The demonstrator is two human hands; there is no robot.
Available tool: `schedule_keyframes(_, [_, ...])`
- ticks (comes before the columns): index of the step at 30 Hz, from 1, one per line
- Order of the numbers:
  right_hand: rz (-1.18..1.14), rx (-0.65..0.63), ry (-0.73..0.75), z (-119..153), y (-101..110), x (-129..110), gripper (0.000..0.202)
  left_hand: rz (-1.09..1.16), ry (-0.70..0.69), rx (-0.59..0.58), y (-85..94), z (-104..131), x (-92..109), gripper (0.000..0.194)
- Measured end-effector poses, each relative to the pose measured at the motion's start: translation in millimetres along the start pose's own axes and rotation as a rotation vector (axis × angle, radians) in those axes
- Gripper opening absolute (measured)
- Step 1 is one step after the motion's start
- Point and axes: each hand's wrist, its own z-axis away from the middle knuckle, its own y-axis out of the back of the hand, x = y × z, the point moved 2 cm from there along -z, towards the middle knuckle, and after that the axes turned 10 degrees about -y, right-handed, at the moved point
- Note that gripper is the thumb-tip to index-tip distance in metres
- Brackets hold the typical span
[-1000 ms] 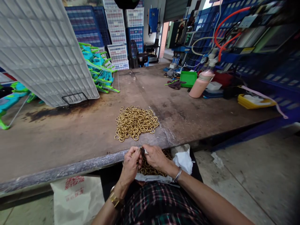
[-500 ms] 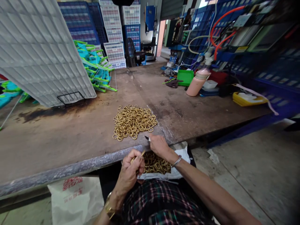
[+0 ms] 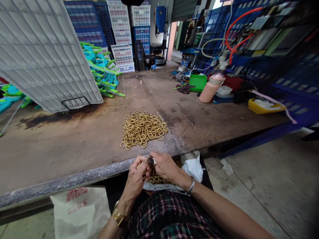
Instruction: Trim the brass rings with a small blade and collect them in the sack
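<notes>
Loose heap of small brass-coloured rings (image 3: pixel 143 131) on the worn brown tabletop (image 3: pixel 199 122), just beyond both hands and set back a little from the grey-wrapped table edge (image 3: pixel 104 172). Second lot of darker brass-toned rings (image 3: pixel 157 180) low in a white plastic sack (image 3: pixel 194 170) at the lap, directly under and beside the right hand, partly covered by it. Left hand (image 3: pixel 138 171) closed, thumb against curled fingers, pinching what looks like a brass-coloured ring (image 3: pixel 139 165), mostly hidden by the fingers; whether more than one is held, cannot tell. Right hand (image 3: pixel 164 166) also closed, gripping a small dark-bladed tool with a white part (image 3: pixel 151 160), its tip pointing toward the left fingertips and at or very near them; contact unclear. Hands meet nearly fingertip to fingertip in front of the table edge, the pile ahead of them. Left forearm rises from bottom centre-left, gold-coloured watch (image 3: pixel 119 214) at the wrist; right forearm slants in from lower right, silver bangle (image 3: pixel 191 186) on it, back of the hand uppermost.
</notes>
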Motion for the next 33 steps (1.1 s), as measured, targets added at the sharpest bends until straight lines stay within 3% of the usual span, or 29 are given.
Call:
schedule_keyframes(15, [0.097,-0.051,-0.060,-3,5,-9,0.025,-0.181,-0.034,-0.015,6.0,-1,-3,0.028])
schedule_keyframes(18, [0.122,-0.068,-0.060,-6,3,-3,0.026,-0.179,-0.046,-0.040,6.8,3,-1,0.027])
schedule_keyframes(23, [0.179,-0.003,-0.223,-19,6,25,0.028,0.020,0.021,-0.140,-4.7,11,5,0.022])
schedule_keyframes(28, [0.125,0.188,-0.383,-40,17,52,0.025,0.201,0.136,-0.019,-7.8,3,-1,0.028])
schedule_keyframes(33, [0.136,0.246,-0.481,-59,19,62,0.025,0.251,0.207,0.087,1.8,-3,-11,0.021])
